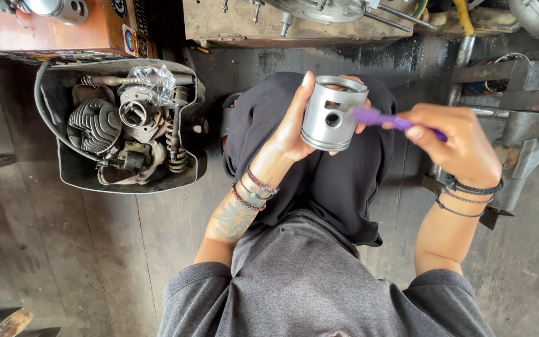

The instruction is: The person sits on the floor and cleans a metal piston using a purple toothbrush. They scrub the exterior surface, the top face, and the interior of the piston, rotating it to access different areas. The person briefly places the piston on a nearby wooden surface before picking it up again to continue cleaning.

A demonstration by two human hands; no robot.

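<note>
My left hand [291, 128] grips a silver metal piston [330, 115], upright, with a round hole in its side facing me. My right hand [460, 143] holds a purple toothbrush [388, 120] by its handle. The brush head touches the piston's right side near the top. Both wrists wear braided bracelets, and my left forearm has a tattoo. I am seated over my lap in dark trousers [319, 181] and a grey shirt.
A dark metal tub [70, 168] at the left holds engine parts: a finned cylinder [95, 125], springs, a plastic-wrapped piece. A wooden box [45, 28] and a metal bench [294, 28] stand ahead. Grey metal machinery [525, 131] sits at the right. The floor is stained wood.
</note>
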